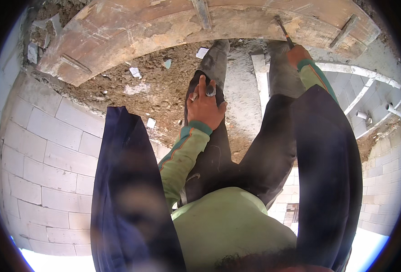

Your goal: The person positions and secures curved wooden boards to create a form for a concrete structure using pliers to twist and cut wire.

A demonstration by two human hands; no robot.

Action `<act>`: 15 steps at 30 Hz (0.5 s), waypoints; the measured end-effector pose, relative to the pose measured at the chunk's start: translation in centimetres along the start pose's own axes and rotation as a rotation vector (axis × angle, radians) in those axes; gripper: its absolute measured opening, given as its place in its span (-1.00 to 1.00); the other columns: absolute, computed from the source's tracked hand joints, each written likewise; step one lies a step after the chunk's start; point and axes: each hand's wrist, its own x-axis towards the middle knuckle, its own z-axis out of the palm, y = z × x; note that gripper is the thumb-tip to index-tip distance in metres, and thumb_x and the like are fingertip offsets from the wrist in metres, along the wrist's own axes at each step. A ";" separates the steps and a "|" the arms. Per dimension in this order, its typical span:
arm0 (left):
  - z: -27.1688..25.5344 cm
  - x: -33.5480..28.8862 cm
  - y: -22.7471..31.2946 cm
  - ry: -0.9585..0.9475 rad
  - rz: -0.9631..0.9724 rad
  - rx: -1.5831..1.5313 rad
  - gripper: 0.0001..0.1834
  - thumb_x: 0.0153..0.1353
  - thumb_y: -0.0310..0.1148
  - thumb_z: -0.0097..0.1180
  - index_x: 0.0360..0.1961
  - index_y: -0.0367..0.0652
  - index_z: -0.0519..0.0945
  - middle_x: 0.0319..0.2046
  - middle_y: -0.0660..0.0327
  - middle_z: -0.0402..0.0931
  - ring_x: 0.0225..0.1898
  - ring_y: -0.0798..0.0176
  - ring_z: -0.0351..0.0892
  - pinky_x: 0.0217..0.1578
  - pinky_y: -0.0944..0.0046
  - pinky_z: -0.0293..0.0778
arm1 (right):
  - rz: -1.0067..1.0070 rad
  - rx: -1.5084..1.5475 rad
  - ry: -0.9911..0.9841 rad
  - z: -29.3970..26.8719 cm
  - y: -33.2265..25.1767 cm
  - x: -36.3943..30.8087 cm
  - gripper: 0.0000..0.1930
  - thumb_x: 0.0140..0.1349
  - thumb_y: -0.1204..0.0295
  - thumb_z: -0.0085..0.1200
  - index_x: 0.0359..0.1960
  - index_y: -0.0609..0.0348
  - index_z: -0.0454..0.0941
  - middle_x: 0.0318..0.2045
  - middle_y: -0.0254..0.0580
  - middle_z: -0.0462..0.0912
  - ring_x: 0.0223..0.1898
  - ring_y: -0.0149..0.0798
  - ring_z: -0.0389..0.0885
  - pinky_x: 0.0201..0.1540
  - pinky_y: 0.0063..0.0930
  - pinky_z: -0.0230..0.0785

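My left hand (206, 105) lies on my left thigh, near the knee, with its fingers spread and rings on them. It holds nothing. Farther forward and to the right, my right hand (299, 55) is closed around the handle of a slim hammer-like tool (285, 32). The tool's dark end rests on or just over a curved wooden form panel (236, 25), and its exact kind is hard to make out. Short wooden battens (202, 12) cross the panel, which shows worn, stained patches.
Rough soil (118, 97) with pale broken chips (135, 72) lies to the left of my legs. A concrete strip (243, 90) runs between them. Pale block walls (50, 149) stand on both sides. At right are a curved white frame (359, 70) and pipe stubs (363, 116).
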 end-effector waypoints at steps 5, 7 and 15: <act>0.1 -0.3 0.5 -0.001 -0.003 -0.011 -0.15 0.10 -0.02 0.20 0.38 -0.08 0.20 0.45 0.02 -0.11 0.32 -0.15 0.18 0.28 -0.14 0.15 | 0.052 0.259 0.219 7.1 6.4 5.3 -0.63 0.28 0.31 -0.07 0.01 0.30 0.50 -0.19 0.15 0.65 -0.07 0.15 0.61 -0.08 -0.02 0.48; 0.3 -0.6 0.1 0.020 -0.024 -0.021 -0.15 0.10 -0.03 0.20 0.38 -0.09 0.20 0.45 0.02 -0.12 0.33 -0.15 0.17 0.28 -0.17 0.14 | -0.004 0.334 0.160 3.7 5.9 4.5 -0.65 0.28 0.27 -0.05 0.07 0.05 0.43 -0.14 0.10 0.64 -0.06 0.14 0.60 -0.02 0.01 0.46; -0.5 -0.5 1.4 -0.015 -0.018 -0.003 -0.18 0.11 -0.05 0.20 0.35 -0.12 0.23 0.43 0.01 -0.07 0.35 -0.09 0.16 0.26 -0.19 0.13 | -0.216 0.316 0.567 4.6 13.0 6.3 -0.64 0.15 0.49 0.07 0.02 0.02 0.45 -0.25 0.00 0.65 -0.16 0.16 0.61 -0.10 -0.02 0.44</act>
